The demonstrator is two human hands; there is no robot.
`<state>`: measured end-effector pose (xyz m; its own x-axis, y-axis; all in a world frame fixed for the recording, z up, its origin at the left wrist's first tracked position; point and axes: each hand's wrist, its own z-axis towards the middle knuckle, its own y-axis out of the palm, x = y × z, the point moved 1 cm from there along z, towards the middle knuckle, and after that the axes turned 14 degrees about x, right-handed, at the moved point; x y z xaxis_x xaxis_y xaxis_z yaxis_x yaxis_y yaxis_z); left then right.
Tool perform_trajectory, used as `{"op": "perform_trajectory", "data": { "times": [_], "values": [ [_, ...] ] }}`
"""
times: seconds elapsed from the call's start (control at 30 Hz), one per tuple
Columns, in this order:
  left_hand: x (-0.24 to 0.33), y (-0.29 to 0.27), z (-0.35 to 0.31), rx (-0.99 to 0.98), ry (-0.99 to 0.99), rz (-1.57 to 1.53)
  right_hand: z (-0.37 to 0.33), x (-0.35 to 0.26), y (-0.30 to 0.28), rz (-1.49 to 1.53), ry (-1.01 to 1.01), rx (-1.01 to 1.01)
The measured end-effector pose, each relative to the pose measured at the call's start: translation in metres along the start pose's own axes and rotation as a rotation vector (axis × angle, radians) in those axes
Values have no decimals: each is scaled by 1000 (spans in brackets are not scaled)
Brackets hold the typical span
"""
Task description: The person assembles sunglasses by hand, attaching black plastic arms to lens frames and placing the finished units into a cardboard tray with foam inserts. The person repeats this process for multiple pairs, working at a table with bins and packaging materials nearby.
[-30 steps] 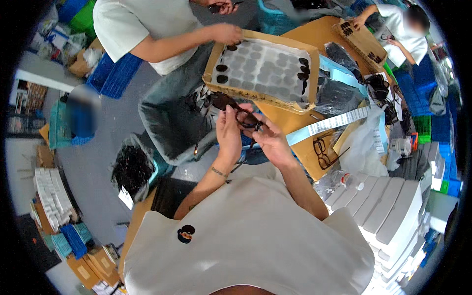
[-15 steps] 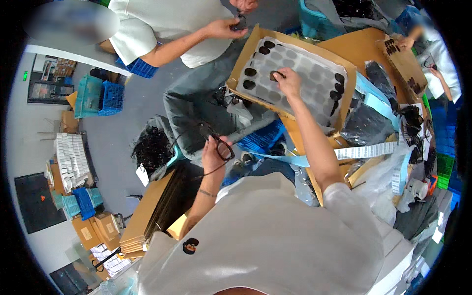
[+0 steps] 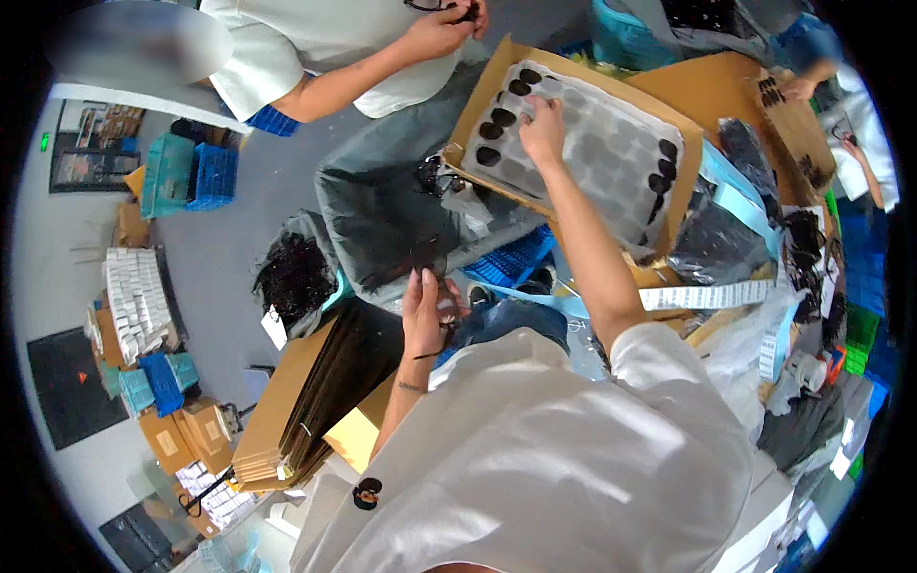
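Note:
My left hand (image 3: 422, 310) is closed around a pair of dark-framed glasses (image 3: 446, 307), in front of my body. Fingers and blur hide much of the frame. My right hand (image 3: 543, 129) hovers over the left part of a white tray (image 3: 521, 177) with rows of round pockets. Its thumb and forefinger are apart, and nothing shows between them. Dark lenses (image 3: 501, 116) stand in the tray's left column, close to that hand. More dark lenses (image 3: 659, 181) line the right side. A shallow cardboard box (image 3: 690, 191) surrounds the tray.
A grey-lined bin (image 3: 368, 210) stands left of the box. Beyond it, another person's hand (image 3: 444, 33) holds dark glasses. A bag of dark frames (image 3: 294, 277) sits at left, above flattened cardboard (image 3: 287, 392). To the right lie plastic bags (image 3: 712, 244) and a label strip (image 3: 707, 294).
The dark lens has left my right hand, and another lens now stands in the tray's left column. My left hand has turned the glasses and come closer to my body.

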<state>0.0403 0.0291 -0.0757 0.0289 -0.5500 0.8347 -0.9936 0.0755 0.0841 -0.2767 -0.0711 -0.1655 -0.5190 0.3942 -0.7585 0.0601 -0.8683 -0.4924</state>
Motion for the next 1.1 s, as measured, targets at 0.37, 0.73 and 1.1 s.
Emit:
{"op": "perform_trajectory", "data": {
  "times": [0.37, 0.73, 1.1],
  "values": [
    [92, 72, 20, -934, 535, 335, -106, -84, -241, 351, 229, -874],
    [-32, 121, -25, -757, 573, 86, -150, -61, -235, 351, 514, -258],
    [13, 137, 38, -378, 65, -325, -45, 69, -208, 194, 384, -237]
  ]
}}
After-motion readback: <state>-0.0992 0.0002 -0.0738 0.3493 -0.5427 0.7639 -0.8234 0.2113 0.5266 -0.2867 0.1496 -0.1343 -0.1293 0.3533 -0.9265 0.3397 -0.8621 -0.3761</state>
